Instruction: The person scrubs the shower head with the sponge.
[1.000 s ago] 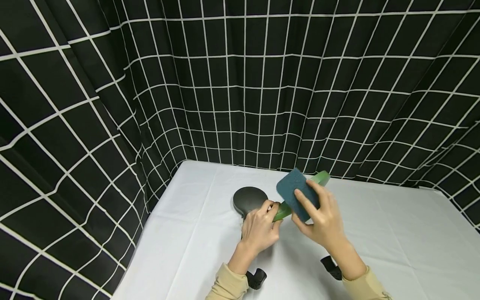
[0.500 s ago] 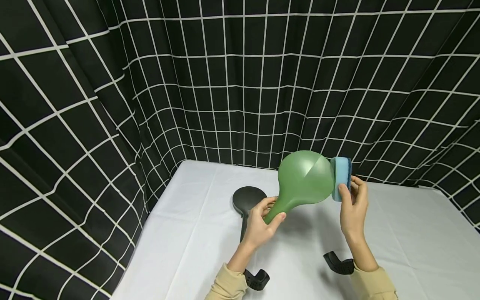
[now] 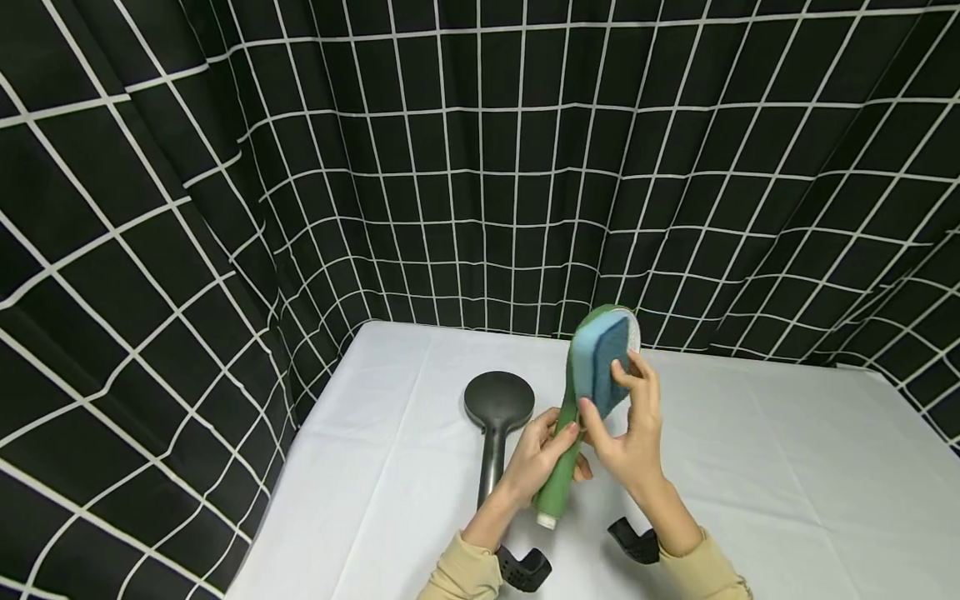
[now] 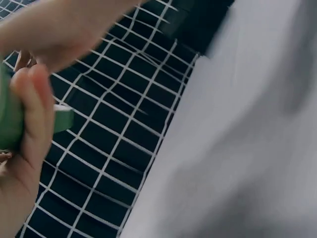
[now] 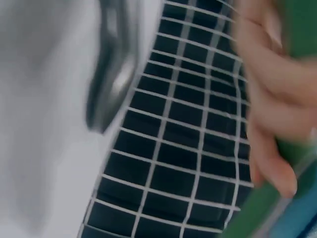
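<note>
A green handheld shower head [image 3: 558, 483] with a white handle end is held up above the table, its round head seen nearly edge-on. My left hand [image 3: 525, 462] grips its handle, thumb along the near side. In my right hand [image 3: 633, 442], a blue sponge [image 3: 607, 358] with a darker scouring side is pinched between thumb and fingers. The sponge lies against the shower head's face, mostly covering it. The right wrist view shows part of the sponge [image 5: 297, 220] beside the green edge, blurred.
A dark grey handheld shower head [image 3: 498, 400] lies on the white-clothed table [image 3: 390, 467], left of the hands. Black wrist mounts [image 3: 525, 571] sit under both wrists. A black curtain with white grid lines [image 3: 525, 167] hangs behind and at the sides.
The green shower head has turned from back-on to edge-on, its handle swinging toward me. My right hand has brought the sponge left, from the head's outer rim onto its face.
</note>
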Demonstrator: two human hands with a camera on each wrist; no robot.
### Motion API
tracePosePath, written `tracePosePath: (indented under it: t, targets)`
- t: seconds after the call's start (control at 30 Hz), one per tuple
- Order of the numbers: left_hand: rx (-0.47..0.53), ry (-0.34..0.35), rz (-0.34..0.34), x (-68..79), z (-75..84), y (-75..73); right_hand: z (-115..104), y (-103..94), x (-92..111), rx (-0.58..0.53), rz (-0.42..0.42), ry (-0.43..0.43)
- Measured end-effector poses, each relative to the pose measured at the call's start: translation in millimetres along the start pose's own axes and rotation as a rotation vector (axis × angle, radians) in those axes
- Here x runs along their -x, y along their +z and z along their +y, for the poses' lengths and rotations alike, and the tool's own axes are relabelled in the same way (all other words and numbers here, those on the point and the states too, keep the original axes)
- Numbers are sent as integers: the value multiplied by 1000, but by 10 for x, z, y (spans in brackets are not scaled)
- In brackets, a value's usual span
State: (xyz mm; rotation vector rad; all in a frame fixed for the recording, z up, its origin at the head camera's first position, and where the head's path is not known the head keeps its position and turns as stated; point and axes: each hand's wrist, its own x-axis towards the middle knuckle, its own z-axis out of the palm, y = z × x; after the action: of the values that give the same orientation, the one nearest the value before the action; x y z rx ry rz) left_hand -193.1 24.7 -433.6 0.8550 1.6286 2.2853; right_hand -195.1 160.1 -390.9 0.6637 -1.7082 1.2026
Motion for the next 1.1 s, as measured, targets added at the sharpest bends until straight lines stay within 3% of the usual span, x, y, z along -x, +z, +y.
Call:
tracePosePath:
  t: [0.07,0.13,0.4,0.5,0.6,0.77,0.87,1.0,1.1]
  targets:
    - [27,-62,-13,2,-7,1,-18,17,33,101,-66,-23]
    - [32,-98,-15,7,-2,-5,28,0,50,131,-91,-22]
    - [35,-166,-70,-4,52,-45,459,-277,-133,249,-44,111]
    - [22,-160,-83,0,64,-60,523,-349,-167,302,-19,162]
    - [19,-148,-91,5,62,-82,483,-345,-116,307,-47,163]
    - [63,-129,-120,9,52,-109,316,-300,45,261,-215,92]
    - [37,-107,-136,10,36,-112,264,-311,80,220,-278,41]
    - [10,-94,-160,3,18,-93,302,-341,12,202,-264,13]
    - [8,-105,-166,1,2,-76,375,-371,-71,243,-232,39]
